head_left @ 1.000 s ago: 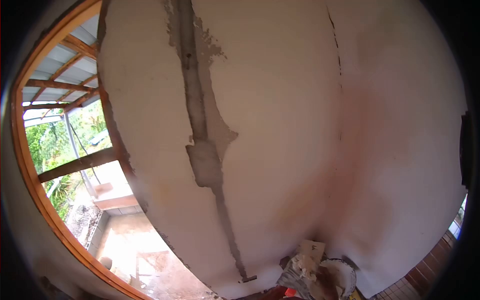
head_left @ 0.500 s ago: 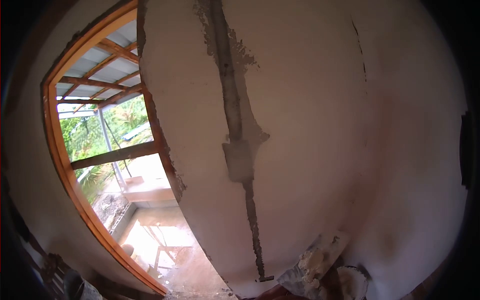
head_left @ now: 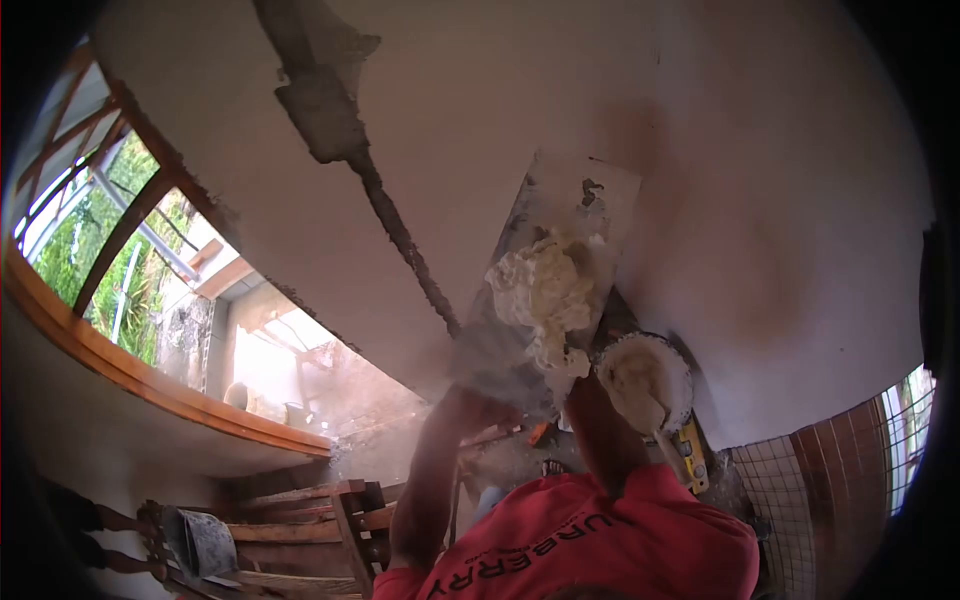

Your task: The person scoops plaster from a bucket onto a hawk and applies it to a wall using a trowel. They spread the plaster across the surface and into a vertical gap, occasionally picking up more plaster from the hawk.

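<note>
My left hand (head_left: 488,408) is low in the centre, blurred, at the near end of a smeared grey flat blade (head_left: 495,355) that looks like a trowel; its fingers are hard to make out. My right hand (head_left: 582,392) is at the lower end of a long flat board (head_left: 612,215), mostly hidden by it, and holds it up. A thick heap of pale wet plaster (head_left: 545,290) lies on the board and hangs over its lower end. Just right of my right hand stands a round bucket (head_left: 680,375) with pale mix and a handled tool in it.
A plastered wall (head_left: 450,150) bears a dark, rough-edged vertical strip (head_left: 395,225). At the left is an orange-framed opening (head_left: 170,375). Wooden slats (head_left: 290,535) and a grey container (head_left: 205,540) are at lower left, near another person's legs (head_left: 120,520). Wire mesh (head_left: 790,500) stands at lower right.
The view has tipped down and turned, so the wall strip sits higher and further left. The plaster-laden board and bucket are now nearer the centre, and both my forearms have come into view.
</note>
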`<state>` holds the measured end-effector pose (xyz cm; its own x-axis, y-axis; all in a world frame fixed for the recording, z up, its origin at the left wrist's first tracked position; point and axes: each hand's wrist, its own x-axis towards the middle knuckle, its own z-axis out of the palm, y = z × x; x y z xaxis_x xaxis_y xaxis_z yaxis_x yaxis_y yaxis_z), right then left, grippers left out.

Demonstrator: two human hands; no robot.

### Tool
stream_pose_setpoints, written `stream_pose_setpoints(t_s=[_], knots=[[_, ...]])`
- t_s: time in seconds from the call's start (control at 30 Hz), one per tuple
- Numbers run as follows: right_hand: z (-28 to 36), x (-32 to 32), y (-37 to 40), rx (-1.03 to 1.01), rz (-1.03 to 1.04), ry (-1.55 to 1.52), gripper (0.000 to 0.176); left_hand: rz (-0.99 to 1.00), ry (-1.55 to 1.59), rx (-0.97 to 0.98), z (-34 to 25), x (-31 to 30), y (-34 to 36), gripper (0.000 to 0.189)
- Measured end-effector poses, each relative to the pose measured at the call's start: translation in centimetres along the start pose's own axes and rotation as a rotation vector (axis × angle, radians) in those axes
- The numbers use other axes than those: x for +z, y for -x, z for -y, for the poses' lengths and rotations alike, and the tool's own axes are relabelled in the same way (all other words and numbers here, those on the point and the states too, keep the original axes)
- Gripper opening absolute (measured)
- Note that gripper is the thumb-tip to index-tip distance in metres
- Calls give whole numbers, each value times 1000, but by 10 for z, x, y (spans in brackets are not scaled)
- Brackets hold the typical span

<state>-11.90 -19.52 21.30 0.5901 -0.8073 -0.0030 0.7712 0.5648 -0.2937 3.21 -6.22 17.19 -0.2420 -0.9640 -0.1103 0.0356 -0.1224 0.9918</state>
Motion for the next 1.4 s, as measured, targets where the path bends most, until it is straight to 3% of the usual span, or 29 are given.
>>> stream_pose_setpoints(t_s=[0.07, 0.13, 0.23, 0.3, 0.4, 0.43, 0.47, 0.5, 0.57, 0.63, 0.7, 0.77, 0.83, 0.93, 0.97, 1.07, 1.17, 1.27, 1.4], knots=[[-3, 9, 0, -21, 13, -2, 23, 27, -187, 12, -9, -8, 19, 58], [-3, 20, 2, -66, 25, 15, 24, 29, 181, -13, -61, 1, 62, 56], [12, 42, -14, -213, 65, 116, 25, -357, 23, -86, -14, -58, 130, 49], [28, 67, -38, -395, 187, 326, 15, -648, -103, -172, 6, -86, 177, 49], [37, 185, -51, -952, 210, 911, 15, -914, -512, -265, 95, -150, 235, 44], [37, 231, -56, -1027, 167, 1054, 21, -963, -737, -217, 126, -168, 248, 42], [38, 263, -85, -1196, 117, 1161, 28, -963, -768, -287, 135, -170, 256, 42], [38, 294, -111, -1588, 103, 1331, 34, -964, -797, -354, 142, -170, 257, 42], [41, 340, -158, -1717, -41, 1549, 38, -887, -854, -519, 153, -162, 261, 43], [47, 350, -165, -1671, -226, 1703, 39, -753, -845, -671, 149, -149, 265, 45], [60, 347, -169, -1610, -380, 1810, 43, -753, -838, -547, 200, -169, 279, 43], [85, 334, -166, -1543, -499, 1873, 48, -740, -887, -514, 212, -173, 279, 39], [108, 325, -165, -1544, -559, 1885, 47, -731, -1007, -567, 172, -153, 274, 34], [144, 304, -159, -1623, -649, 1879, 45, -1095, -714, -608, 148, -128, 256, 33], [153, 302, -158, -1670, -674, 1867, 45, -1122, -773, -576, 147, -124, 255, 38], [145, 298, -109, -1754, -538, 1453, 43, -1201, -820, -530, 141, -116, 249, 47], [134, 293, -110, -1711, -180, 1205, 43, -1237, -696, -561, 130, -113, 245, 46], [100, 305, -82, -1335, 261, 955, 37, -1233, -714, -519, 147, -123, 250, 44], [64, 306, -113, -1521, 276, 1222, 27, -1162, -899, -389, 157, -124, 255, 39]])
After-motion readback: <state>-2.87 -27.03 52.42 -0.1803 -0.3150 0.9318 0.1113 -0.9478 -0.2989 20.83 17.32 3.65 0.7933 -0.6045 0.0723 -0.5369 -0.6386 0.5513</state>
